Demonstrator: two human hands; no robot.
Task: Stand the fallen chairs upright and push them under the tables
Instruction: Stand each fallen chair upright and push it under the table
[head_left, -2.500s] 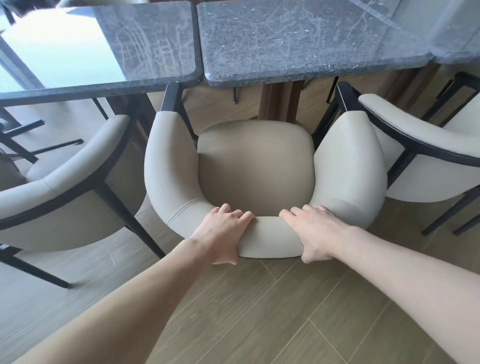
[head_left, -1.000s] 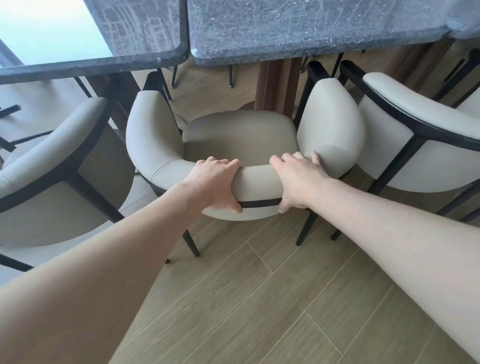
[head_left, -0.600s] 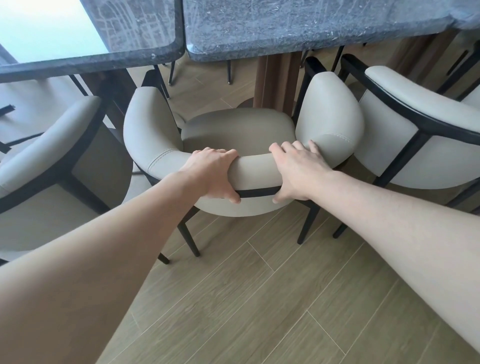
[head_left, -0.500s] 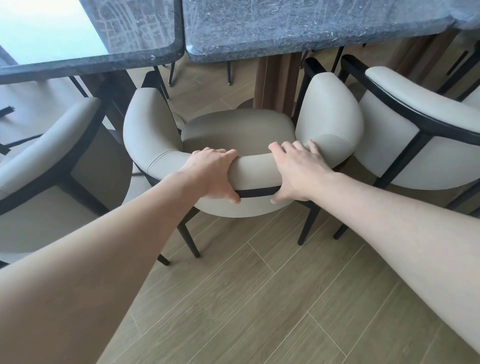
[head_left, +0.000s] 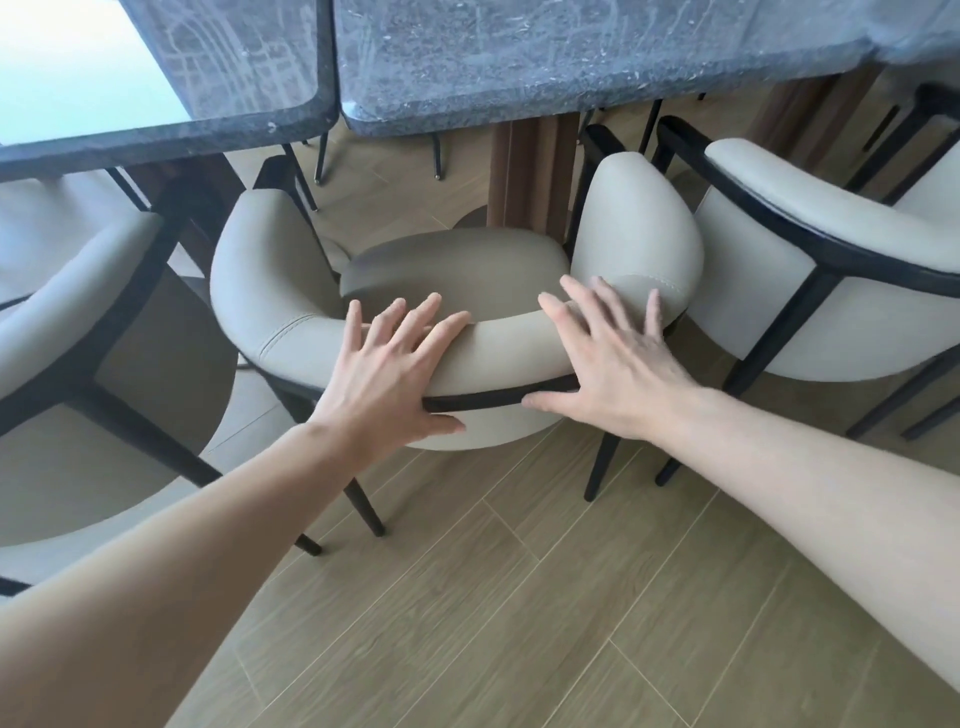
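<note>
Your two bare arms reach out over the wooden floor (head_left: 519, 623) toward the chair in front of you. Your left hand (head_left: 387, 374) has its fingers spread wide and straight, and it holds nothing. Its palm lies over the back side of the chair's curved backrest, with the fingertips reaching up over the top edge. Your right hand (head_left: 610, 364) is wide too, fingers straight and fanned out. It sits just beside the left one, on the same backrest but nearer the right armrest, and its thumb points along the black strip that runs across the back. You cannot tell if the hands press on the padding or float just above it. The middle chair (head_left: 467, 270) stands upright on its dark legs, right under your hands. Its seat faces away from you, toward the benches. The front of the seat sits near the brown post that holds up the right bench (head_left: 571, 57), and the tips of the armrests are close to the bench edge. One more cream chair (head_left: 78, 312) stands just to the left, and another chair (head_left: 831, 249) just to the right, both upright. Farthest away are the dark stone tops of the left bench (head_left: 234, 67) and the right one, side by side with a thin gap between them.
</note>
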